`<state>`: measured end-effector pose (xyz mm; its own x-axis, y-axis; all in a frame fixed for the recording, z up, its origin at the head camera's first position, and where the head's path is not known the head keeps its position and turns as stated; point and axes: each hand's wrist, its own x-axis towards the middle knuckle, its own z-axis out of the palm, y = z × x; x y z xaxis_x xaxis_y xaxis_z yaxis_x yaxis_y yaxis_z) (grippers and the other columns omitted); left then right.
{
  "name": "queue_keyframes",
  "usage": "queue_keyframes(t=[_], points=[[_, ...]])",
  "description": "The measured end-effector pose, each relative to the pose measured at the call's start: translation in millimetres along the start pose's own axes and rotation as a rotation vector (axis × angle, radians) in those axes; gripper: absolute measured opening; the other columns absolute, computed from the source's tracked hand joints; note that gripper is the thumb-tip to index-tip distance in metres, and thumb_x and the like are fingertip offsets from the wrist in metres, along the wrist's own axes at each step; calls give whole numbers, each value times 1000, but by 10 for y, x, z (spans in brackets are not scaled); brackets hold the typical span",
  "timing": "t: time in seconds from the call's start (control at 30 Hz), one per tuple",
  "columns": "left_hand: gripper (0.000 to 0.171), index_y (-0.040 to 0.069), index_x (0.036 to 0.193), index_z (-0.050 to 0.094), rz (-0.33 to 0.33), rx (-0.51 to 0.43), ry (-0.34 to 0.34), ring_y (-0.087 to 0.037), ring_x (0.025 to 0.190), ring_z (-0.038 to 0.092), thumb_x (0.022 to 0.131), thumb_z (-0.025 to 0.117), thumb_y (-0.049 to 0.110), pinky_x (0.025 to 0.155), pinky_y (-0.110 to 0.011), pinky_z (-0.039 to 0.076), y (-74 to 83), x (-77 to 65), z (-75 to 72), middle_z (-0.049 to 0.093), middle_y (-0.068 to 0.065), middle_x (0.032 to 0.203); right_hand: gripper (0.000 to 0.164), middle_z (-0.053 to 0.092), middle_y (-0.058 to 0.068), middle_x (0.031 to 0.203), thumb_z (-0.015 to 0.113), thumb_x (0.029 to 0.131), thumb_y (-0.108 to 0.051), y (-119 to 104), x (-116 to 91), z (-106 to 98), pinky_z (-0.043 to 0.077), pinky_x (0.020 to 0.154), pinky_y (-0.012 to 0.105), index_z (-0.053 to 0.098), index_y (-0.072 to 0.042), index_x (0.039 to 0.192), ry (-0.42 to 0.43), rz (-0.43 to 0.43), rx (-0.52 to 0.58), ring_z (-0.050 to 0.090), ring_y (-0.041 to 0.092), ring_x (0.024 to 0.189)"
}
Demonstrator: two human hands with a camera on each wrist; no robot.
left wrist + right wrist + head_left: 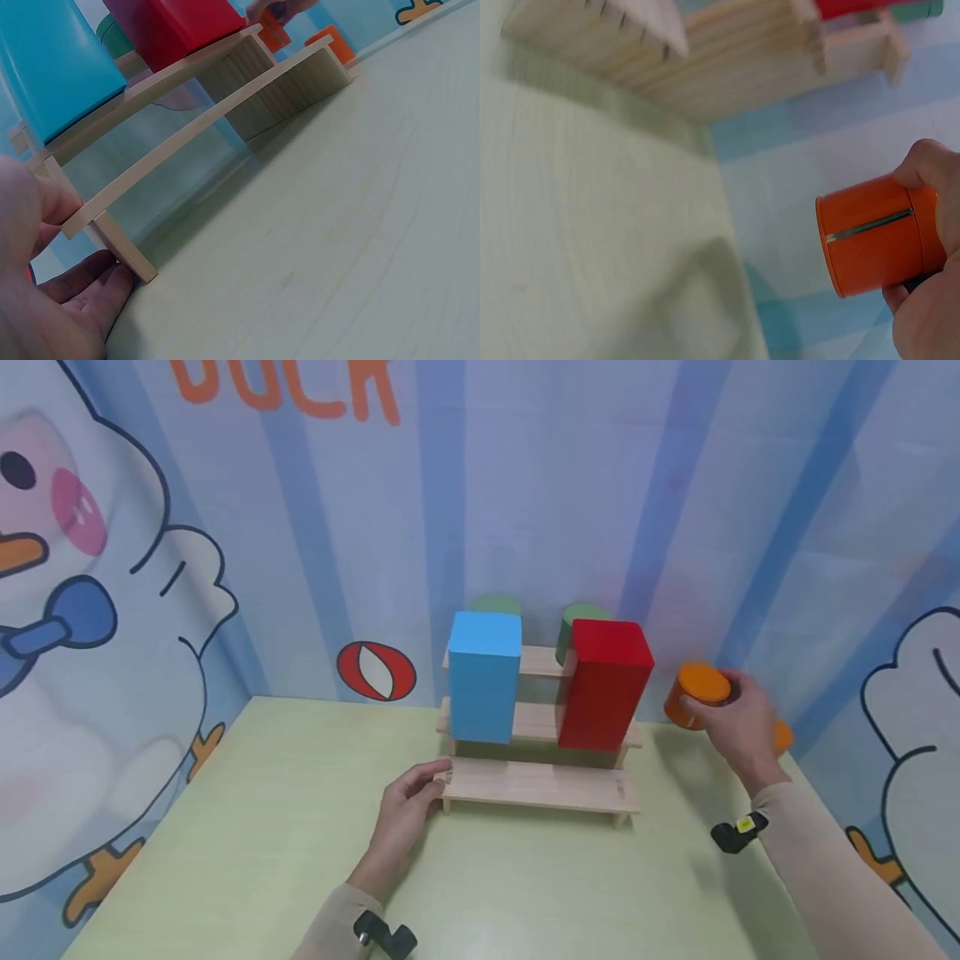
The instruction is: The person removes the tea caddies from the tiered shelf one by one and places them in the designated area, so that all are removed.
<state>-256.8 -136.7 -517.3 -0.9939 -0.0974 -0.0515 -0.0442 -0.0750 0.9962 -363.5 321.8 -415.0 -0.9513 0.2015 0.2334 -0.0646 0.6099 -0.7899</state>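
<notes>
My right hand [741, 727] grips an orange round tin [702, 683] by its sides, held up off the table to the right of the wooden stepped shelf [540, 785]. A slit runs down the tin's wall in the right wrist view. My left hand [403, 806] holds the left end of the shelf's lowest step, with fingers by its leg [124, 247]. A blue box [483, 693] and a red box [603, 697] stand upright on the middle step. Two green tins, one at left [497, 604] and one at right [585, 612], are partly hidden behind them.
A second orange tin [783, 737] stands at the table's right side, mostly hidden behind my right hand. A printed cloth wall [525, 510] rises right behind the shelf. The pale table [300, 793] extends to the left and front.
</notes>
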Motion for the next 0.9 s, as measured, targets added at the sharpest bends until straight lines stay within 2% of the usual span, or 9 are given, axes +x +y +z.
queue_keyframes(t=[0.1, 0.17, 0.23, 0.33, 0.4, 0.5, 0.6, 0.7, 0.9], points=[[33, 8, 141, 74, 2, 1, -5, -33, 152, 54, 112, 59, 5, 120, -44, 56, -8, -5, 8, 62, -10, 158, 83, 54, 28, 158, 77, 105, -39, 129, 16, 5, 58, 108, 47, 40, 2, 168, -32, 16, -1, 56, 43, 134], [32, 9, 141, 74, 2, 1, -7, -33, 153, 53, 112, 59, 6, 120, -44, 55, -10, -5, 7, 62, -9, 159, 83, 53, 29, 158, 77, 105, -38, 199, 22, 12, 58, 111, 52, 39, 3, 167, -45, 23, -3, 55, 45, 135], [32, 8, 141, 74, 3, -1, -9, -33, 155, 51, 112, 59, 6, 120, -44, 55, -5, -4, 8, 62, -9, 159, 84, 52, 30, 159, 77, 105, -37, 259, 29, 24, 53, 116, 62, 39, 4, 167, -57, 26, -5, 54, 47, 137], [32, 9, 141, 74, 8, 0, -7, -33, 155, 51, 113, 59, 6, 121, -44, 54, 0, -2, 10, 62, -9, 159, 84, 52, 32, 159, 78, 105, -36, 345, 39, 46, 52, 118, 66, 40, 6, 166, -71, 15, -18, 54, 48, 138], [32, 8, 141, 74, 9, -2, -6, -33, 155, 51, 112, 59, 6, 121, -44, 54, -2, 0, 11, 63, -10, 158, 84, 52, 32, 159, 79, 105, -36, 404, 35, 56, 55, 115, 59, 40, 6, 166, -86, 9, -26, 54, 48, 138], [32, 9, 141, 74, 5, 0, -4, -33, 153, 53, 112, 59, 6, 121, -44, 54, -11, -2, 10, 64, -10, 157, 87, 53, 33, 158, 79, 104, -40, 487, 19, 58, 60, 102, 34, 39, 7, 166, -117, 11, -26, 55, 47, 136], [33, 8, 141, 74, 3, -6, -3, -32, 151, 55, 112, 59, 5, 121, -43, 55, -12, -4, 7, 64, -10, 156, 91, 53, 33, 158, 80, 103, -44, 547, 3, 64, 52, 85, 11, 38, 7, 167, -145, 18, -21, 56, 46, 134], [32, 8, 141, 74, 5, -6, 0, -32, 151, 55, 112, 59, 5, 120, -42, 55, -5, -3, 5, 64, -10, 157, 94, 52, 33, 159, 81, 103, -46, 583, -2, 74, 49, 79, 4, 37, 7, 167, -174, 19, -4, 56, 47, 136], [32, 8, 140, 75, 6, 0, 8, -34, 151, 56, 112, 59, 5, 120, -42, 56, -2, -2, 12, 63, -11, 157, 96, 49, 34, 164, 82, 102, -45, 622, -6, 124, 49, 81, 1, 35, 6, 169, -223, 10, 28, 55, 49, 141]])
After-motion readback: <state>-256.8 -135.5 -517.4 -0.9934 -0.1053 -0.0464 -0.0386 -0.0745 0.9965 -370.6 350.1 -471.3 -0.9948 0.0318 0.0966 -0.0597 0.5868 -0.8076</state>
